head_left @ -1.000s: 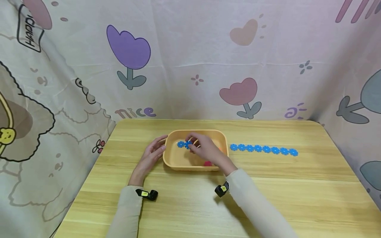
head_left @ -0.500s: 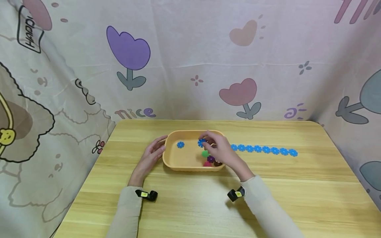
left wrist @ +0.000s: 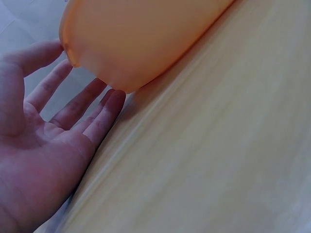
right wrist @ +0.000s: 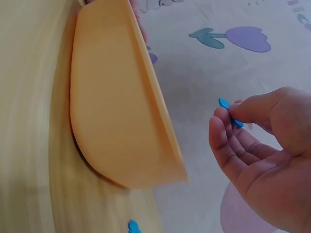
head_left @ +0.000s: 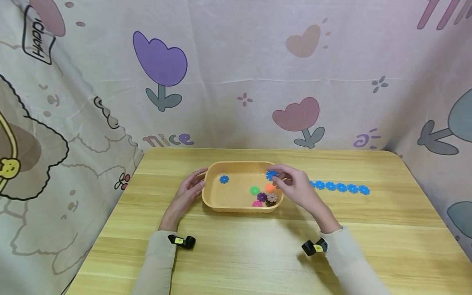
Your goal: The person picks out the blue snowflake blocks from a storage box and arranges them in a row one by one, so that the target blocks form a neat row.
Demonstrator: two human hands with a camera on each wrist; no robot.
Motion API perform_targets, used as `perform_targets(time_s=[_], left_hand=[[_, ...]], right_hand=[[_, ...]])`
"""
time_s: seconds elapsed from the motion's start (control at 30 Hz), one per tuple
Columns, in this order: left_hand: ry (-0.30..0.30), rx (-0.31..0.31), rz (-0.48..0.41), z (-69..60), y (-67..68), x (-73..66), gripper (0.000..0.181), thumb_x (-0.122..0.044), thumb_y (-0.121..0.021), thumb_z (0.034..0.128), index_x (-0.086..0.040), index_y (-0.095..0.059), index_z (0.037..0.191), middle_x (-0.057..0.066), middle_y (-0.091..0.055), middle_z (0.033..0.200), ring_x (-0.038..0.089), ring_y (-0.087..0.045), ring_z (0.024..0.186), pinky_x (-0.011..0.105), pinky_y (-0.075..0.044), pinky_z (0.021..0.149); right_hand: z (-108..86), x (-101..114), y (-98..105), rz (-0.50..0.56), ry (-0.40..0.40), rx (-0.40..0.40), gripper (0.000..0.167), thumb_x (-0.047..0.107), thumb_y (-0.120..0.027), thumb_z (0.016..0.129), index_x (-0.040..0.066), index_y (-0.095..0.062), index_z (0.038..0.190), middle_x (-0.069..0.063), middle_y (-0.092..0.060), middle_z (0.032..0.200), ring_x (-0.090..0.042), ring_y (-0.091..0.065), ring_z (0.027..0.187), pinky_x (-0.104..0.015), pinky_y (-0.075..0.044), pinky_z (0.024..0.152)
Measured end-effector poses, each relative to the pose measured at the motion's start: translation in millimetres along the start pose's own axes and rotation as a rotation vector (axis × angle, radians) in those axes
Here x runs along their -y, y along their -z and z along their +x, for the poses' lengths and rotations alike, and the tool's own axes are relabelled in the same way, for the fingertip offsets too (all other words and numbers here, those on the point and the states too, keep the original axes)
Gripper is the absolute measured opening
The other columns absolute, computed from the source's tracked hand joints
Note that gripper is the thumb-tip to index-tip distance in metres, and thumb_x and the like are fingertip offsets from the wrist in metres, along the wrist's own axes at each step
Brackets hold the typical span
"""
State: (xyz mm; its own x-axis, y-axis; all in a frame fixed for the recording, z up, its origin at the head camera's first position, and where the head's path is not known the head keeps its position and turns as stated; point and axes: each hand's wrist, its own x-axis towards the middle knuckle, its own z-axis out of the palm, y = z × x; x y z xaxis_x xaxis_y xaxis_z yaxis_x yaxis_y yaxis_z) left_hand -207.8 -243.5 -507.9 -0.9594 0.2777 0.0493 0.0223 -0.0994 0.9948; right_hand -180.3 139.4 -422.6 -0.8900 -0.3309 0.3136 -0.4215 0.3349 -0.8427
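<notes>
My right hand [head_left: 295, 186] pinches a blue flower-shaped disc [head_left: 271, 175] between thumb and fingers, above the right end of the yellow-orange tray [head_left: 236, 209]. In the right wrist view the disc [right wrist: 229, 111] shows edge-on, raised above the tray's rim. My left hand [head_left: 188, 194] touches the tray's left end with its fingers extended, which the left wrist view also shows at the tray wall [left wrist: 131, 48]. Inside the tray, another blue disc [head_left: 224, 179] lies at the left. Green [head_left: 255, 190], orange, purple, pink, grey and dark discs gather at the right.
A row of blue discs [head_left: 341, 187] runs rightward from the tray on the wooden table [head_left: 236, 254]; my right hand hides its near end. A patterned cloth [head_left: 228, 82] hangs behind the table and along its sides.
My right hand has lifted one of the two blue discs at the tray's left and carried it rightward to the tray's right end. The left hand stays at the tray's left end.
</notes>
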Motion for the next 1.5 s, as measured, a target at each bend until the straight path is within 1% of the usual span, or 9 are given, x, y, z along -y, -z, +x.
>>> perform_targets(time_s=[0.17,0.3,0.47,0.7,0.8,0.97,1.17,1.27,1.5], left_hand=[[0.004,-0.003,-0.003,-0.6,0.4,0.6,0.052,-0.014,-0.058,0.1055,-0.009,-0.042,0.155,0.019,-0.041,0.157,0.036,-0.042,0.142,0.033,-0.05,0.105],[0.005,-0.002,-0.011,-0.2,0.6,1.5,0.052,-0.014,-0.058,0.1052,-0.01,-0.043,0.155,0.019,-0.042,0.157,0.036,-0.042,0.142,0.033,-0.05,0.105],[0.008,0.0,-0.005,0.8,0.3,2.2,0.053,-0.016,-0.059,0.1049,-0.011,-0.043,0.155,0.017,-0.042,0.157,0.033,-0.044,0.142,0.033,-0.05,0.105],[0.002,0.003,0.001,0.1,0.2,1.3,0.053,-0.016,-0.059,0.1049,-0.011,-0.043,0.155,0.017,-0.042,0.157,0.033,-0.045,0.141,0.033,-0.05,0.105],[0.0,0.006,0.007,-0.3,0.6,1.7,0.053,-0.016,-0.058,0.1053,-0.011,-0.043,0.155,0.018,-0.041,0.158,0.033,-0.044,0.142,0.033,-0.05,0.105],[0.008,-0.004,0.008,-1.2,1.0,2.1,0.053,-0.017,-0.059,0.105,-0.011,-0.044,0.155,0.016,-0.042,0.157,0.033,-0.043,0.142,0.032,-0.05,0.105],[-0.006,0.003,0.001,-1.0,1.3,2.7,0.052,-0.016,-0.058,0.1054,-0.011,-0.044,0.155,0.018,-0.042,0.157,0.035,-0.044,0.142,0.033,-0.049,0.106],[-0.014,0.012,0.001,-0.4,0.6,2.3,0.052,-0.015,-0.057,0.1059,-0.01,-0.043,0.155,0.019,-0.041,0.157,0.037,-0.044,0.141,0.034,-0.049,0.107],[-0.001,0.001,0.006,0.6,0.9,2.3,0.051,-0.015,-0.057,0.1058,-0.011,-0.044,0.155,0.017,-0.043,0.157,0.034,-0.045,0.141,0.033,-0.05,0.106]], right_hand=[[-5.5,1,10,0.008,-0.031,-0.024,0.033,-0.001,-0.069,0.096,0.006,-0.069,0.128,-0.015,-0.071,0.099,-0.022,-0.071,0.086,-0.029,-0.062,0.077],[-10.4,1,19,-0.012,-0.044,-0.053,0.036,-0.002,-0.071,0.094,0.004,-0.068,0.129,-0.013,-0.072,0.099,-0.025,-0.07,0.09,-0.027,-0.062,0.077],[-17.8,-4,29,-0.059,-0.036,-0.097,0.036,-0.002,-0.072,0.094,0.005,-0.069,0.129,-0.01,-0.072,0.1,-0.024,-0.069,0.091,-0.025,-0.061,0.076],[-28.1,-9,43,-0.134,-0.014,-0.139,0.041,0.001,-0.076,0.092,0.002,-0.067,0.131,-0.014,-0.073,0.108,-0.023,-0.068,0.094,-0.018,-0.058,0.078],[-32.9,-11,50,-0.161,-0.009,-0.149,0.042,-0.001,-0.076,0.091,0.001,-0.066,0.132,-0.015,-0.073,0.108,-0.021,-0.067,0.094,-0.016,-0.058,0.077],[-40.3,-15,62,-0.167,-0.015,-0.169,0.04,-0.003,-0.075,0.091,0.002,-0.067,0.13,-0.014,-0.072,0.105,-0.011,-0.065,0.092,-0.015,-0.057,0.078],[-47.5,-24,76,-0.184,-0.037,-0.196,0.039,-0.004,-0.072,0.092,0.001,-0.066,0.13,-0.014,-0.07,0.108,0.0,-0.062,0.094,-0.012,-0.055,0.079],[-50.6,-29,82,-0.184,-0.037,-0.208,0.04,-0.007,-0.071,0.092,-0.002,-0.065,0.13,-0.016,-0.069,0.112,0.001,-0.062,0.094,-0.012,-0.055,0.078],[-54.4,-38,98,-0.199,-0.064,-0.248,0.041,-0.007,-0.072,0.092,-0.001,-0.065,0.132,-0.02,-0.067,0.115,0.002,-0.061,0.095,-0.009,-0.053,0.079]])
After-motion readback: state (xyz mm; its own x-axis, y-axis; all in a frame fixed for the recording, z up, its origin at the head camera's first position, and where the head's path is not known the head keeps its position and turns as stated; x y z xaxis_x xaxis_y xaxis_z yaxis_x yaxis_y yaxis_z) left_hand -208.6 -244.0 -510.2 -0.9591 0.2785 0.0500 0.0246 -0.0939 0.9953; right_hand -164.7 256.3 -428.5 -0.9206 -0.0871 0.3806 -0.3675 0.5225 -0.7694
